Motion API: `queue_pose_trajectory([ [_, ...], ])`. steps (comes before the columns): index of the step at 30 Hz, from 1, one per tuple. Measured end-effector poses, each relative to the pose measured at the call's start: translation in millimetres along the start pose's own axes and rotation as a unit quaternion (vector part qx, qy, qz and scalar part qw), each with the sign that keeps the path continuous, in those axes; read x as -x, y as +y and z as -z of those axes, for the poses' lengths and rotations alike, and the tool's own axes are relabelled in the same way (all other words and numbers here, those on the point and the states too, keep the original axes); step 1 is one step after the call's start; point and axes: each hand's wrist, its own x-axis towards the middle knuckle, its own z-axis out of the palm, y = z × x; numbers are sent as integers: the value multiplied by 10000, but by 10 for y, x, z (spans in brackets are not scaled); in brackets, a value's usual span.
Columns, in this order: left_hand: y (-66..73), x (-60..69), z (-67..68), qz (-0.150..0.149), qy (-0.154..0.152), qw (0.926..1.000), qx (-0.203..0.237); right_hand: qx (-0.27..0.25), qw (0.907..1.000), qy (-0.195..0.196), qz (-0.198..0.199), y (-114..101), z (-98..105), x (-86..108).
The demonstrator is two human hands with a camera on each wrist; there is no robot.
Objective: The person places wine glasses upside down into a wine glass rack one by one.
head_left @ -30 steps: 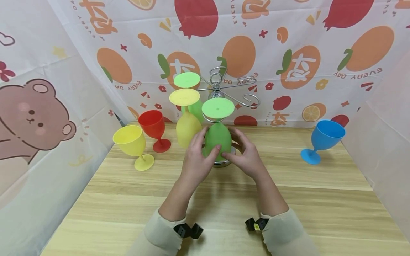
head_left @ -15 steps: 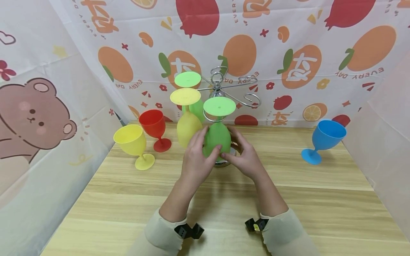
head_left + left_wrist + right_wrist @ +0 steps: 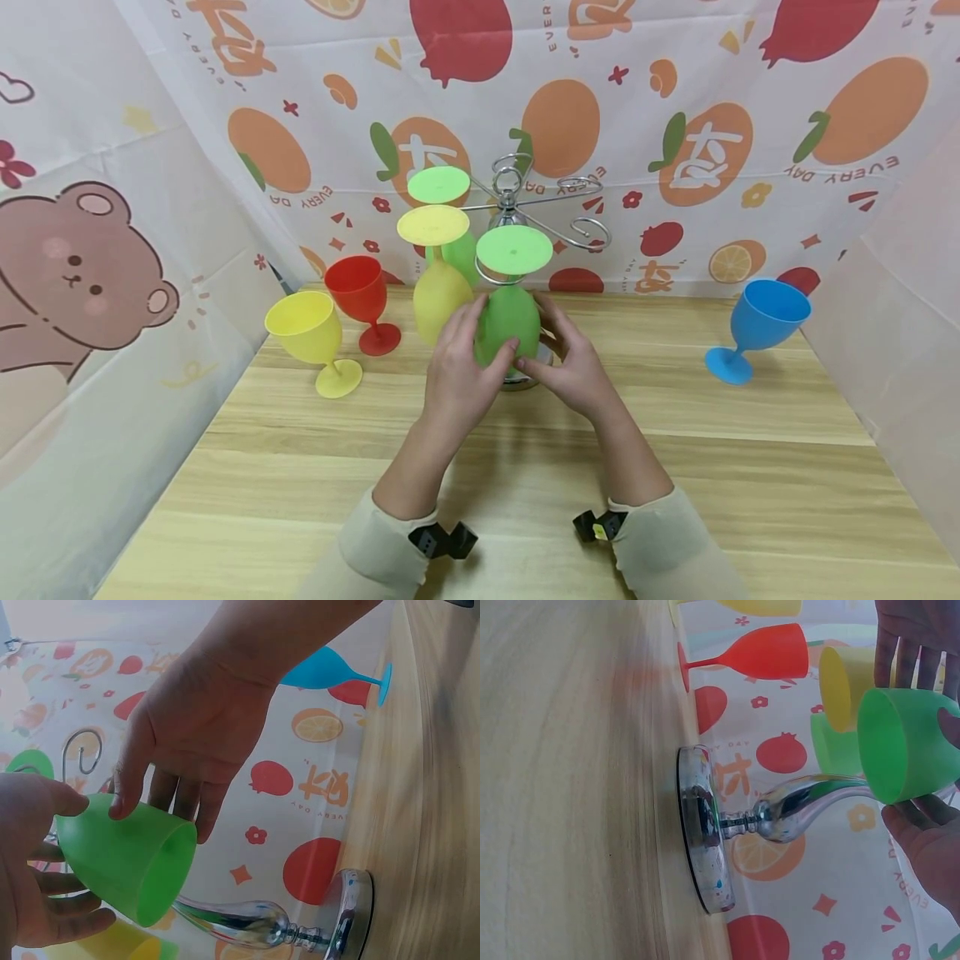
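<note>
A green goblet (image 3: 509,327) hangs upside down from a wire arm of the chrome rack (image 3: 507,204), its foot on top. My left hand (image 3: 463,367) holds its bowl from the left and my right hand (image 3: 568,358) from the right, thumbs in front. In the left wrist view the green bowl (image 3: 120,851) lies between both hands, its mouth toward the rack's base (image 3: 351,915). The right wrist view shows the bowl (image 3: 907,742) with fingers on both sides. Just left of it a yellow goblet (image 3: 441,300) hangs inverted, and behind that another green goblet (image 3: 439,185).
An upright yellow goblet (image 3: 303,327) and red goblet (image 3: 357,290) stand at the left of the wooden table (image 3: 300,500). Toward the right edge stands a blue goblet (image 3: 768,315). A printed cloth hangs behind the rack, whose bare wire arms reach right.
</note>
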Motion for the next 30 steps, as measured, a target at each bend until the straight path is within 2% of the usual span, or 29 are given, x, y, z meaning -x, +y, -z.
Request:
queue_pose_trajectory([
  [30,19,5,-5,-34,113,9998,-158,-46,10000,79,-36,10,-2,-9],
])
